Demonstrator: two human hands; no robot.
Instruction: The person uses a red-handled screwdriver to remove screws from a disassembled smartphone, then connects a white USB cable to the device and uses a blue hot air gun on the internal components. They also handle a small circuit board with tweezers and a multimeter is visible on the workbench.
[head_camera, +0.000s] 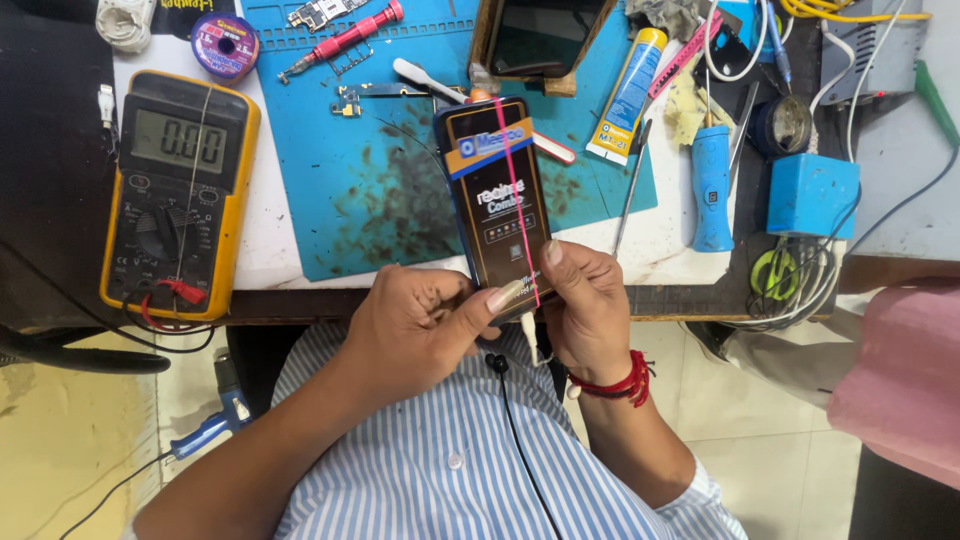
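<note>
A black smartphone (498, 190) with a printed film on its screen and a thin pink band stretched lengthwise over it lies tilted over the table's front edge. My left hand (420, 325) grips its lower left corner, thumb pressed on the bottom of the screen. My right hand (585, 305), with a red thread at the wrist, holds the lower right edge, thumb beside the pink band. Both hands sit just in front of my striped blue shirt.
A blue work mat (370, 170) covers the table middle. A yellow multimeter (180, 190) lies at left, a solder spool (225, 45) and red screwdriver (345, 38) behind. A glue tube (628, 95), blue tool (712, 185) and blue box (812, 195) stand right.
</note>
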